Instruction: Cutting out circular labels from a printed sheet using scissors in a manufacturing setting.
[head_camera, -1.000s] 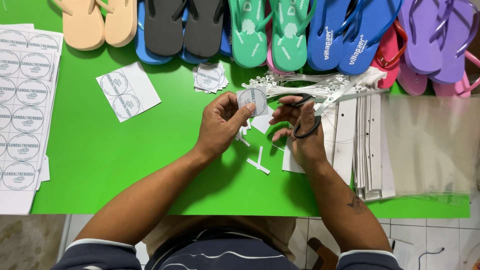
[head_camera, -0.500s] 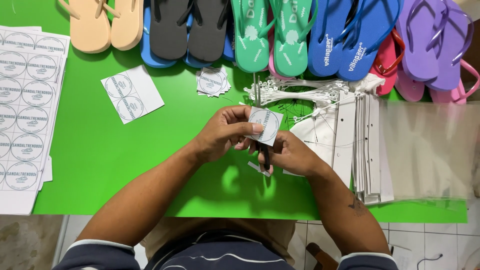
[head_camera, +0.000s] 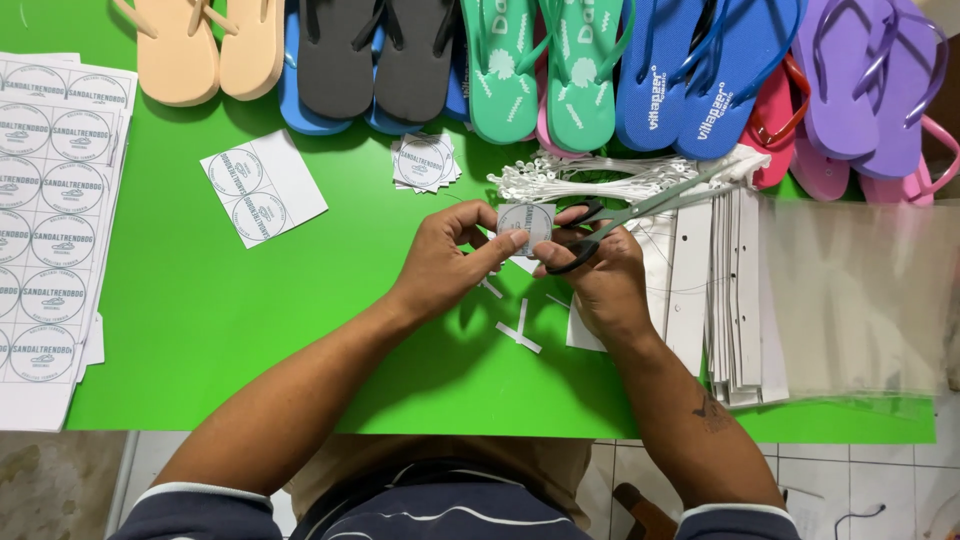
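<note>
My left hand (head_camera: 447, 262) pinches a small square paper label (head_camera: 526, 220) with a printed circle, held just above the green table (head_camera: 220, 340). My right hand (head_camera: 600, 280) grips scissors (head_camera: 640, 208) by their black handles. The grey blades point up and to the right, away from the label. Both hands meet at the label near the middle of the table. Thin white paper offcuts (head_camera: 519, 330) lie on the table right below my hands.
A row of coloured flip-flops (head_camera: 520, 70) lines the far edge. Sheets of round labels (head_camera: 45, 200) lie at the left, a cut two-label piece (head_camera: 262, 186) and a small stack of cut labels (head_camera: 425, 162) nearer. White tag fasteners (head_camera: 590, 180), card strips (head_camera: 735, 300) and clear bags (head_camera: 860, 300) sit at the right.
Both hands have shifted a little along the table with the label. The scissors have swung so their blades point up and right, clear of the label.
</note>
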